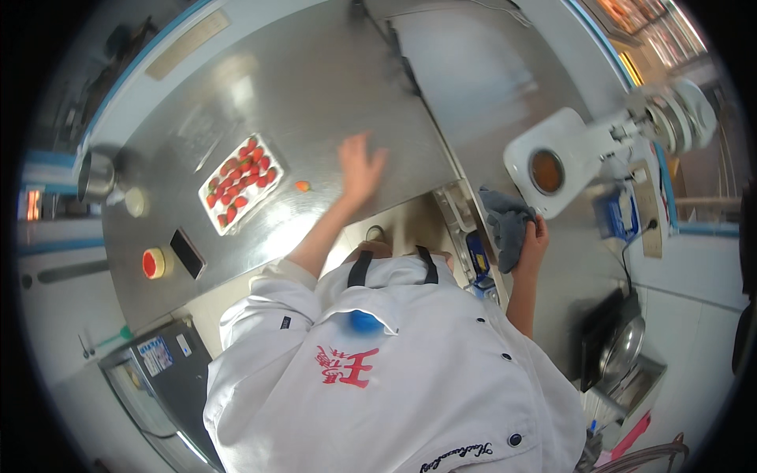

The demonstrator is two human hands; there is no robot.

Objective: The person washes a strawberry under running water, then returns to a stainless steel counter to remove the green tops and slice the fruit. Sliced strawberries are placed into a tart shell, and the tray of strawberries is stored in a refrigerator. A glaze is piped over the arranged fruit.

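Note:
My left hand (359, 168), blurred, is over the steel worktable (331, 77) near its front edge, fingers apart and holding nothing. To its left lies a single strawberry (303, 186), and beyond that a white tray of strawberries (260, 192). My right hand (535, 236) grips a grey cloth (505, 227) at the right-hand counter, beside the base of a white machine (568, 127) that looks like a stand mixer. A dark smartphone (188, 253) and a small round red-topped item with a pale side (154, 263) lie at the table's left end.
A metal pitcher (96, 177) and a pale round lid or cup (135, 202) stand at the far left. An open drawer (458, 207) sits below the counter edge. A blue box (618, 214), a power cord and a metal bowl (624, 349) are at the right.

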